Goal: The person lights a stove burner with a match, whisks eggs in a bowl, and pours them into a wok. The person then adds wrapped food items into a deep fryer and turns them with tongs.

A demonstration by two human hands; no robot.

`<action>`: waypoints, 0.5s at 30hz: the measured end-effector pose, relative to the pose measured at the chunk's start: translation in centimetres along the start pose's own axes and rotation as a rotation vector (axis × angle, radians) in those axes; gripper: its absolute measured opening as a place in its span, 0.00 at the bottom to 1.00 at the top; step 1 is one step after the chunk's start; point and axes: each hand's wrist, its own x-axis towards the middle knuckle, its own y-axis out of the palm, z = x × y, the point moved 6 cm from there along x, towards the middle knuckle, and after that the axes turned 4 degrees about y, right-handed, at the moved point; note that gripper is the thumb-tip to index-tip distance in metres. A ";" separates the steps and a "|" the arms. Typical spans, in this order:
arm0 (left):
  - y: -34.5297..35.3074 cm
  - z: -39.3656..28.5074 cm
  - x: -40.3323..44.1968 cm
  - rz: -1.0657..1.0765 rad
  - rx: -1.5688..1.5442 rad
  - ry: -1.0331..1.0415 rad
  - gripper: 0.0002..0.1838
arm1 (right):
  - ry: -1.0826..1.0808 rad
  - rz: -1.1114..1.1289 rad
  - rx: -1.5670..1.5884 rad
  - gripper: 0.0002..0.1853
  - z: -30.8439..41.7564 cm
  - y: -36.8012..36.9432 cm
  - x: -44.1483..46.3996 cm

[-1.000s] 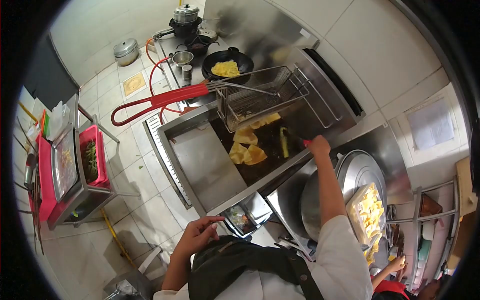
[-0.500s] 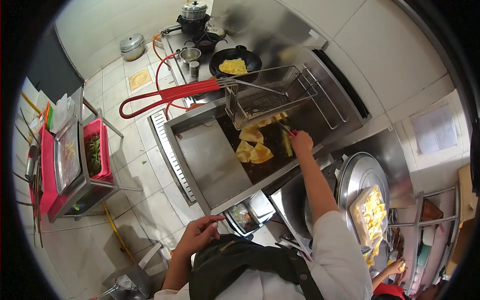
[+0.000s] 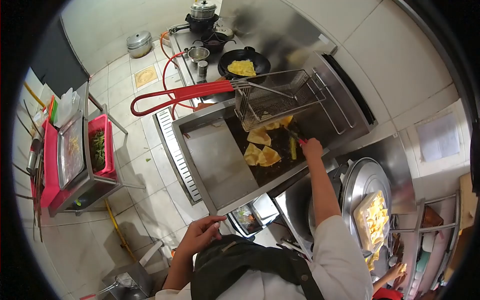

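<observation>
My right hand [image 3: 312,148] is closed around the red handle of a kitchen utensil [image 3: 295,136] over the deep fryer [image 3: 215,206]. The tool's dark working end reaches into the oil; I cannot tell whether it is tongs. Golden folded fritters [image 3: 262,155] float in the dark oil, with a long yellow-green piece [image 3: 293,148] close to the tool. A wire fry basket [image 3: 270,102] with a red handle rests across the fryer's far side. My left hand [image 3: 201,235] hovers near my apron, index finger stretched out, nothing visible in it.
To the right, a plastic tub of yellow pieces [image 3: 371,220] sits on a round metal lid [image 3: 352,185]. Another person's hand [image 3: 397,271] shows at lower right. Behind the fryer, a black wok [image 3: 261,59] holds yellow food. A cart with a pink bin [image 3: 106,132] stands left.
The view has shifted slightly, so the surroundings appear farther right. The utensil's working end has moved a little in the oil, away from the far fritters. My left hand stays in place.
</observation>
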 end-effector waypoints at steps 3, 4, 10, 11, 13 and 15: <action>0.2 0.0 0.4 0.021 0.028 0.006 0.17 | -0.019 0.069 0.048 0.17 -0.9 -3.0 -1.8; 0.2 0.0 0.5 0.030 0.037 0.006 0.17 | -0.074 0.062 0.066 0.18 -1.2 -4.1 -3.2; 1.7 -0.7 1.1 0.076 0.021 0.027 0.17 | -0.238 0.086 0.002 0.17 -1.7 -3.1 -8.9; 2.0 -0.7 1.1 0.091 0.034 0.041 0.17 | -0.244 0.099 -0.030 0.16 -1.4 -2.3 -9.3; 2.4 -0.9 1.2 0.116 0.062 0.072 0.17 | -0.206 0.083 -0.070 0.16 -1.6 -1.9 -9.9; 2.6 -1.2 1.1 0.120 0.058 0.056 0.17 | -0.183 0.053 -0.060 0.15 -1.9 -2.0 -10.7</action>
